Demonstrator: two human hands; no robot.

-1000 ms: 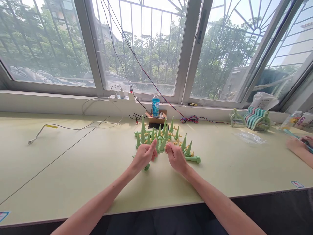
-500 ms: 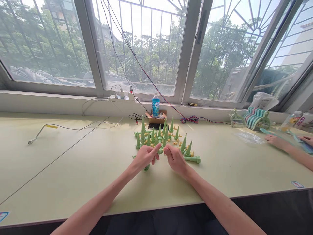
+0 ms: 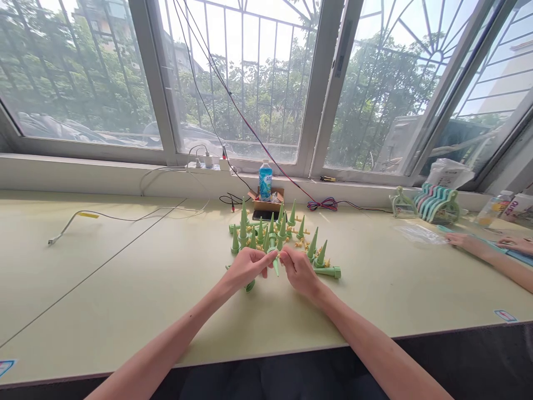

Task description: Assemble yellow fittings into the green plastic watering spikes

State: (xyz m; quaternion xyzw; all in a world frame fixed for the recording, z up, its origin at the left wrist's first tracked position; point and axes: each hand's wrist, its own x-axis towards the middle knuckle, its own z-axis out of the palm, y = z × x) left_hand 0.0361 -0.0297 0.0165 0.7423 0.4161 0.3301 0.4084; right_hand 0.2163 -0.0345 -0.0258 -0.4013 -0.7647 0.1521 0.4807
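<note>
Between the fingertips of my left hand [image 3: 250, 265] is a green plastic watering spike [image 3: 276, 268], its pointed end slanting down toward me. My right hand [image 3: 300, 272] is closed in a pinch at the spike's side, on a small yellow valve [image 3: 280, 255] mostly covered by the fingers. Just beyond both hands, several green spikes [image 3: 244, 225] stand on their wide ends with their points up. Small yellow valves [image 3: 298, 243] lie among them. One spike [image 3: 331, 271] rests on its side by my right hand.
Behind the spikes are a dark phone [image 3: 266, 214], a small carton [image 3: 280, 194] and a blue bottle [image 3: 265, 180]. Cables [image 3: 322, 204] lie along the sill. At right, another person's hands [image 3: 460, 240] work near a clear plastic bag [image 3: 420, 234] and green hangers [image 3: 437, 204].
The spike in my left hand has turned so its point now shows, angled down toward me. My right hand has barely moved. The other person's hand at right has shifted slightly left.
</note>
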